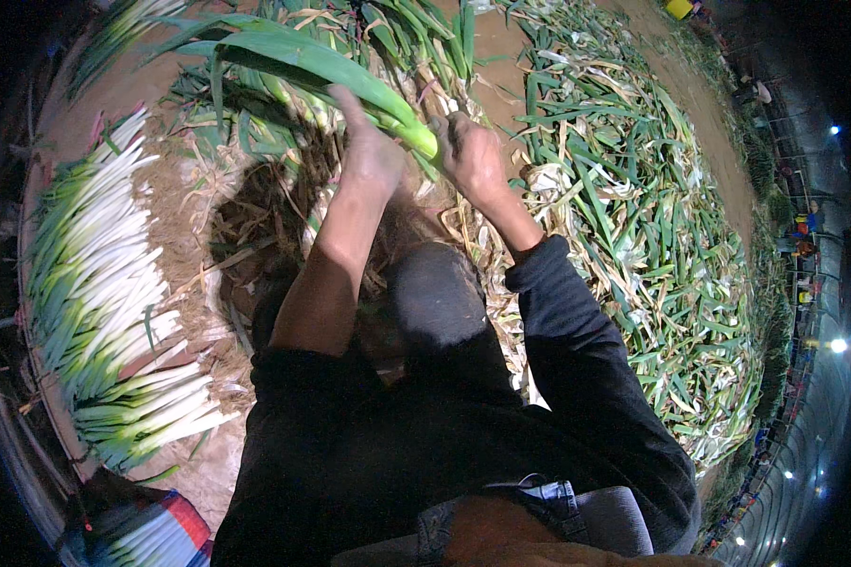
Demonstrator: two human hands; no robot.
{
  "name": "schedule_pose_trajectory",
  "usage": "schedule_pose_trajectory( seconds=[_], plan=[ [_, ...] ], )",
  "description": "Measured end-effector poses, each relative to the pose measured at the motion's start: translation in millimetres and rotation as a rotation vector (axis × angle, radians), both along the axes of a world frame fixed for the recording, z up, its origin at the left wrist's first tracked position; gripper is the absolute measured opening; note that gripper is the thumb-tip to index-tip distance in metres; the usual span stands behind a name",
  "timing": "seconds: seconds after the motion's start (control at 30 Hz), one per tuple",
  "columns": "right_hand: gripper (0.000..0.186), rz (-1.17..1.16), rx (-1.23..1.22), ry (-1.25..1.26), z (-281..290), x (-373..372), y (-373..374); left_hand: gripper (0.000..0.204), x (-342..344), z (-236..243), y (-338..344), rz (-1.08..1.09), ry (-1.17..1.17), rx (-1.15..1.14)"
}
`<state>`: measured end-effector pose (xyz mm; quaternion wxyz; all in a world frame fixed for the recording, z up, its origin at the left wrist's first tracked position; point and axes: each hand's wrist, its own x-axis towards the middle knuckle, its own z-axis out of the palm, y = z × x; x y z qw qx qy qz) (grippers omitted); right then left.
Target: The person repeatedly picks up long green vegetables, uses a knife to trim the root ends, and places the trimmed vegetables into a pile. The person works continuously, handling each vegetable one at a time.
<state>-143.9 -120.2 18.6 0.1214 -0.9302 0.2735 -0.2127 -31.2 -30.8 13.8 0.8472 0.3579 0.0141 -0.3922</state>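
A large green onion (321, 66) with broad green leaves lies across in front of me, its leafy end pointing to the upper left. My left hand (373, 156) is wrapped round it from below, thumb raised along the leaves. At its bright green lower end, my right hand (473, 156) is closed with curled fingers against the stalk. The exact grip of the right fingers is partly hidden. Beneath and beyond both hands are untrimmed green onions (425, 47) with dry brown outer leaves.
Trimmed green onions (104, 255) with white stalks form a long row at the left. A wide heap of stripped leaves (624, 236) covers the ground at the right. My knee (435, 293) is below my hands. A red, white and blue sheet (170, 524) lies lower left.
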Motion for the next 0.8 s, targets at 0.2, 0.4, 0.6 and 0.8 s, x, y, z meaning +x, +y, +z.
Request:
schedule_pose_trajectory(
  seconds=[0.2,0.4,0.6,0.8],
  plan=[
    [0.018,-0.032,-0.098,0.081,1.1,-16.5,7.7,0.042,-8.6,0.9,12.7,-0.061,-0.191,0.198],
    [0.040,-0.243,0.500,-0.246,-2.1,-28.8,-15.4,0.040,-4.4,-19.9,9.6,-0.165,0.128,-0.215],
    [0.056,-0.035,0.925,-0.298,-8.8,-34.0,-16.3,0.045,-0.9,-29.7,3.5,-0.135,0.102,-0.375],
    [0.048,0.053,0.812,-0.159,-0.5,-17.5,4.1,0.046,-11.9,-29.0,-2.7,-0.084,0.056,-0.341]
  ],
)
